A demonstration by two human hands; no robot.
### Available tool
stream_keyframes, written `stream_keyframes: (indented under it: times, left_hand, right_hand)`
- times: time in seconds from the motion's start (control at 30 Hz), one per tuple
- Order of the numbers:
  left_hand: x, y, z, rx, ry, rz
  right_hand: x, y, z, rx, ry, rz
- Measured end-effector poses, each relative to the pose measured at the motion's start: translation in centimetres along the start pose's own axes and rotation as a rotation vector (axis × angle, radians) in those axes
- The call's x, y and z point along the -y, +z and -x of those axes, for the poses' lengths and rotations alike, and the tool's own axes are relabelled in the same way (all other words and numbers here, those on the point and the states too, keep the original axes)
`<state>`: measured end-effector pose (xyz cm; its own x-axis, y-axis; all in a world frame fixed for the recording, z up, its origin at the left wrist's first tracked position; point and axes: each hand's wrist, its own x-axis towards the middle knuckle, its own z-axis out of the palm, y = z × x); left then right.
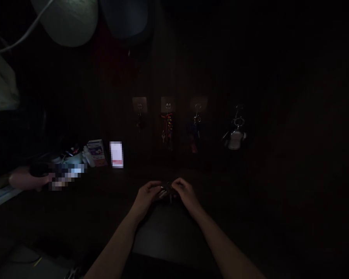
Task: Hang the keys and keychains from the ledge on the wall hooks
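Note:
Low in the middle of the head view, a small bunch of keys (165, 192) is held between both hands, with one thin piece hanging down. The dim light hides its finer parts. My left hand (148, 193) grips it from the left, thumb and fingers closed together. On the other side my right hand (184, 190) pinches the bunch between thumb and forefinger. Ahead, several key sets hang from wall hooks: a dark one (139, 123), one with red cord and coloured beads (168, 126), one with a blue and red tag (194, 135), and one with a ring and pale fob (235, 139).
A lit screen (116, 154) stands left of the hands. Beside it are a small box (97, 152) and a pink rounded object (26, 179). Two hats or similar rounded things hang above, the pale one (71, 23) at left. A white cord (29, 33) crosses the upper left.

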<state>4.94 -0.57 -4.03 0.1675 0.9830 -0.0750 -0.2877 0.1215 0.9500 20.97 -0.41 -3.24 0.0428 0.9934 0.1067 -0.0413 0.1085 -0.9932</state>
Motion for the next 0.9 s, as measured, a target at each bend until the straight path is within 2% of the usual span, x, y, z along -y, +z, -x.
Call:
stream_keyframes:
  times: [0.23, 0.47, 0.67, 0.9]
  left_hand:
    - [-0.1, 0.0, -0.2, -0.042, 0.088, -0.106]
    - [-1.0, 0.1, 0.0, -0.132, 0.138, -0.098]
    - [-1.0, -0.3, -0.4, -0.235, 0.185, -0.114]
    - [-0.7, -1.3, -0.9, -0.377, 0.268, -0.106]
  right_hand:
    - [0.6, 0.1, 0.4, 0.046, -0.002, 0.018]
    - [0.7, 0.1, 0.2, 0.04, 0.018, 0.057]
    - [2.5, 0.2, -0.8, 0.072, -0.118, 0.253]
    - [4.9, 2.0, -4.5, 0.135, -0.296, 0.361]
